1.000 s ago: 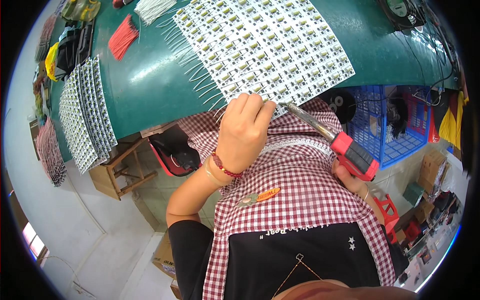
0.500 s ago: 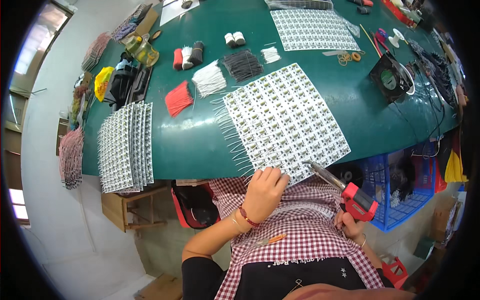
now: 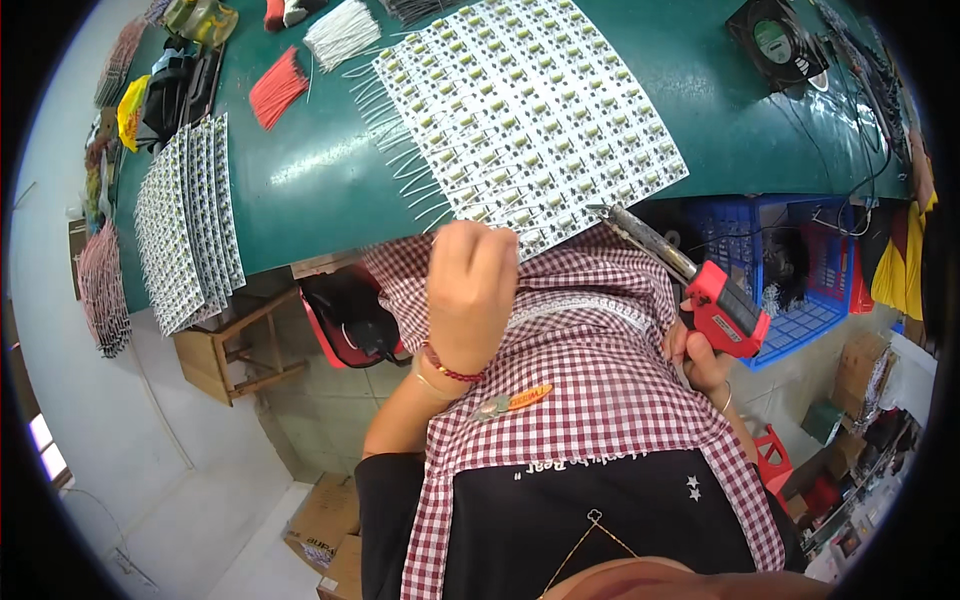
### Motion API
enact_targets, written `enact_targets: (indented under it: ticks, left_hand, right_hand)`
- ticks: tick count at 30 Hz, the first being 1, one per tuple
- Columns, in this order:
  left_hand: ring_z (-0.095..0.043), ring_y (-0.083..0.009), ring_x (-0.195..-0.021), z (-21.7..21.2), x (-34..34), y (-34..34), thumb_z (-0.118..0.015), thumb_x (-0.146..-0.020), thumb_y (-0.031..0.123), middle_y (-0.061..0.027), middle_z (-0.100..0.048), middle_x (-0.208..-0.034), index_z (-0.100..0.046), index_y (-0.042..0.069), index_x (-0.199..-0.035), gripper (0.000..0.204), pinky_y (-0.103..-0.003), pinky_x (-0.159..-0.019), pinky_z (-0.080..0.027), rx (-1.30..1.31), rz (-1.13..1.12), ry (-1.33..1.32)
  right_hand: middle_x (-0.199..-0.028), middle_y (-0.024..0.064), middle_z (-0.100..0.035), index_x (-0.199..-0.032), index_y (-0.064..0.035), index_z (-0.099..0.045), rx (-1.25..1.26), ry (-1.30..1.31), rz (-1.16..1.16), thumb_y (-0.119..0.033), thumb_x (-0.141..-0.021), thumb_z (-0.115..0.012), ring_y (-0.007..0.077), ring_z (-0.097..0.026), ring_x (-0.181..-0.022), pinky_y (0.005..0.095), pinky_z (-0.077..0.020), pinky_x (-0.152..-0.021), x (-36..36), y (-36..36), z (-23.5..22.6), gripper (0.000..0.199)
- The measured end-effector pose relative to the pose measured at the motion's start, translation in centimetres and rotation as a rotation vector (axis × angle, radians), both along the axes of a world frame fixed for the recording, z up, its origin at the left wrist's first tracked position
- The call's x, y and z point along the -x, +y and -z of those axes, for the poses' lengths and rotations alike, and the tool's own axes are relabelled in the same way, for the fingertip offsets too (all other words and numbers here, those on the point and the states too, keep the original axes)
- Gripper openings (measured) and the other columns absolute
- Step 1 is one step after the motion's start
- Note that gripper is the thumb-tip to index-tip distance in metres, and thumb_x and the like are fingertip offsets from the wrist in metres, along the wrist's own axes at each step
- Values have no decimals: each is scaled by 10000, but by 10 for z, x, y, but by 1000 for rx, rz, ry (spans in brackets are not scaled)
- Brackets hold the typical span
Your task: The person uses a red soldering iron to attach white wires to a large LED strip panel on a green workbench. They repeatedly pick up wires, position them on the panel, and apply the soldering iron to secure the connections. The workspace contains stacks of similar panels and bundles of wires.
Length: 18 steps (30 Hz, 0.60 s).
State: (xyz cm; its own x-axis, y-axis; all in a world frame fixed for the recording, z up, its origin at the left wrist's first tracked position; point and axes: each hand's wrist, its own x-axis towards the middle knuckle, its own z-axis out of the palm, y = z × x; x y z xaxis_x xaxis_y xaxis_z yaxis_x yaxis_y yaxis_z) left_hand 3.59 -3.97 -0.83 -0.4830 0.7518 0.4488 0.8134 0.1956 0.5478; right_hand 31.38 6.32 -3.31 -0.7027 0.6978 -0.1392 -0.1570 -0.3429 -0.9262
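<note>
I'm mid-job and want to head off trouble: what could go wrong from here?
The left hand is by the near edge of the board sheet, close to the soldering iron in the right hand; if hot, a slip might burn fingers.

The iron's metal barrel appears above the checked apron, so lowering it could scorch cloth.

The sheet's near corner seems to overhang the table; a bump might shift it.

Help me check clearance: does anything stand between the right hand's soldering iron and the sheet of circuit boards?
Nothing visible does. The soldering iron has its tip at the near edge of the sheet; contact is unclear. The left hand is off to the left.
</note>
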Motion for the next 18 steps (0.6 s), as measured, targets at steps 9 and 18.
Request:
enact_targets:
  ticks: [9,18]
  left_hand:
    - [-525,-255,-696,19,-20,7,-681,-714,-63,-91,-482,-740,-628,18,-850,167,-369,-617,-443,38,64,-22]
    - [-522,-259,-695,20,-20,7,-669,-707,-68,-94,-472,-732,-627,11,-842,163,-374,-620,-444,72,45,-11]
  right_hand:
    - [-727,42,-541,-923,-13,-557,1,-161,-164,-114,-924,-596,132,-510,-648,287,-435,-599,-19,0,21,108]
    - [-719,44,-559,-859,-9,-604,-166,-261,-218,-66,-843,-632,152,-534,-624,305,-445,-580,-18,5,32,66]
